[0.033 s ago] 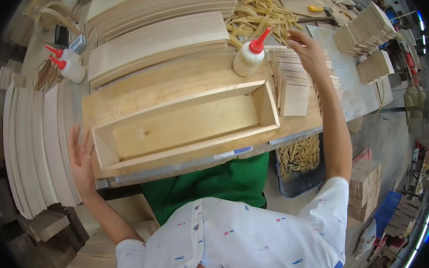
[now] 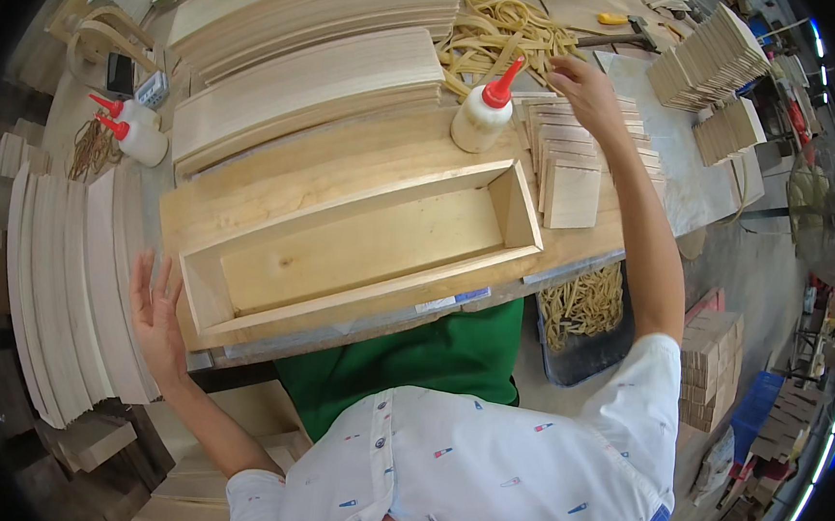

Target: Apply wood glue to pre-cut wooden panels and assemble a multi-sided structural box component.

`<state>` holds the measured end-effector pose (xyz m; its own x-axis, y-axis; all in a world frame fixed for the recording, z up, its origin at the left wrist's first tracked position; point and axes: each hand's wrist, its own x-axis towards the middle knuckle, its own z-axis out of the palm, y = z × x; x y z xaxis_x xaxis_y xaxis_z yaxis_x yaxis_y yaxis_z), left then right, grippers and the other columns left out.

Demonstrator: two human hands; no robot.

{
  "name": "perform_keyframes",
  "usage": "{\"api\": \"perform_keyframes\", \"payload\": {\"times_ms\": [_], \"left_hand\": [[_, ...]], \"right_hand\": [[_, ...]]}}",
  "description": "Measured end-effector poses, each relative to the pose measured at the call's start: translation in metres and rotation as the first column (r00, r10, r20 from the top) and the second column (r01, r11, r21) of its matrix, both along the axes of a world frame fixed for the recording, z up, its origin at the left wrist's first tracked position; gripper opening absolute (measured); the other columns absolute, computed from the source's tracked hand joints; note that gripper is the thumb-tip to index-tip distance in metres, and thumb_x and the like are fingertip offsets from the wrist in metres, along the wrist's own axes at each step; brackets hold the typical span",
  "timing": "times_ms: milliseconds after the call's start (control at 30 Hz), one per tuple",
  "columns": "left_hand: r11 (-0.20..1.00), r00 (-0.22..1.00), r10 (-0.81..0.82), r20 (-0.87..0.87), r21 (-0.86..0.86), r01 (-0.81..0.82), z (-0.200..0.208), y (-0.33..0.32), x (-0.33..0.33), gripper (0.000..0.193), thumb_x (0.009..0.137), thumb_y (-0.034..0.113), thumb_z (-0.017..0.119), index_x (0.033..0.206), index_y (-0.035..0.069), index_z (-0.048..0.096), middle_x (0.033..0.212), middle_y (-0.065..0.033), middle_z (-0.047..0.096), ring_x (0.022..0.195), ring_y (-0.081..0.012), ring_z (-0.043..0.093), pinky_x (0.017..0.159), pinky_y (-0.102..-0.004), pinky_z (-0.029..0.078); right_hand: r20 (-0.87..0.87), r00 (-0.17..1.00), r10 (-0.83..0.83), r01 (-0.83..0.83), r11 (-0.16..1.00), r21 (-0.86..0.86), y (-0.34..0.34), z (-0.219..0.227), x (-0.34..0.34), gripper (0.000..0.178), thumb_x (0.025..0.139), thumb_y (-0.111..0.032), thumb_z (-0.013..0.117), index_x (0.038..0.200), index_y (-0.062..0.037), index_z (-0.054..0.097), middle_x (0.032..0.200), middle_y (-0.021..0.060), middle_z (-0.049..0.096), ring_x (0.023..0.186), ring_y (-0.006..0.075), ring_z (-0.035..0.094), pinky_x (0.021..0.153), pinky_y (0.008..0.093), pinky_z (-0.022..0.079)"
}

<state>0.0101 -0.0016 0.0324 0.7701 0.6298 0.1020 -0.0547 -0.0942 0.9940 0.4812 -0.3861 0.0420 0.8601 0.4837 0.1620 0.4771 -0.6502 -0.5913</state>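
A long, open-topped wooden box (image 2: 366, 300) lies on the workbench in front of me. Beside its left end my left hand (image 2: 157, 315) is raised, fingers spread and nothing in them. My right hand (image 2: 589, 93) reaches over the far side of the bench, its fingers loosely bent and apart. Its fingertips are at the edge of a heap of yellowish rubber bands (image 2: 501, 29); no band is visibly gripped. Left of that hand stands a white glue bottle (image 2: 480, 125) with a red nozzle. Small thin wooden panels (image 2: 573, 189) lie in overlapping rows below the right hand.
Long boards (image 2: 303, 93) are stacked behind the box, with more boards (image 2: 67, 284) at the left. Two glue bottles (image 2: 143, 145) lean at the far left. A dark bin (image 2: 575, 363) of band pieces sits below the bench edge. A hammer (image 2: 636, 39) lies at the back.
My right hand has shifted slightly to the left, its fingers bending a little more beside the bands. My left hand stays by the box's left end.
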Motion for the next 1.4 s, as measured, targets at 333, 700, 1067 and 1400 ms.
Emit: {"api": "perform_keyframes", "payload": {"times_ms": [333,700,1067,1400], "left_hand": [[0.944,0.954,0.297,-0.046,-0.136,-0.3,-0.004,-0.007,-0.051,0.046,0.096,0.007,0.05,0.139,-0.003,0.038,0.138,-0.0177,0.045,0.126,-0.0278,0.048,0.105,-0.0396,0.04],[0.936,0.937,0.349,0.007,-0.041,-0.349,0.015,-0.024,-0.027,0.037,0.094,0.003,0.051,0.13,-0.005,0.047,0.13,-0.0167,0.052,0.118,-0.0234,0.053,0.101,-0.0366,0.043],[0.683,0.987,-0.148,0.056,0.728,0.061,0.111,-0.186,0.117,0.054,0.078,0.001,0.068,0.129,-0.001,0.051,0.125,-0.0163,0.055,0.112,-0.0255,0.056,0.097,-0.0377,0.043],[0.806,0.92,-0.259,0.296,-0.459,0.374,0.06,-0.116,0.04,0.04,0.076,0.0,0.057,0.115,-0.004,0.051,0.085,-0.0072,0.059,0.056,-0.0114,0.051,0.064,-0.0312,0.049]], "right_hand": [[0.139,0.968,-0.208,0.25,0.829,-0.499,0.071,-0.029,0.075,0.032,0.082,-0.024,0.06,0.101,0.0002,0.067,0.101,0.024,0.067,0.098,0.039,0.064,0.085,0.0453,0.051],[0.006,0.995,-0.096,0.089,0.939,0.331,0.072,0.085,0.062,0.008,0.085,-0.009,0.062,0.087,-0.0044,0.056,0.071,0.0042,0.06,0.061,0.0123,0.06,0.052,0.0244,0.046],[-0.496,0.683,0.536,-0.246,0.808,0.535,0.062,0.135,-0.225,0.018,0.086,-0.009,0.065,0.103,-0.0035,0.062,0.078,-0.0012,0.061,0.057,0.0044,0.053,0.05,0.0193,0.044],[-0.682,0.545,0.487,-0.222,0.869,0.443,-0.007,0.078,-0.227,0.026,0.085,-0.002,0.064,0.111,-0.0025,0.06,0.079,-0.0048,0.058,0.062,0.0004,0.047,0.052,0.0186,0.038]]}}
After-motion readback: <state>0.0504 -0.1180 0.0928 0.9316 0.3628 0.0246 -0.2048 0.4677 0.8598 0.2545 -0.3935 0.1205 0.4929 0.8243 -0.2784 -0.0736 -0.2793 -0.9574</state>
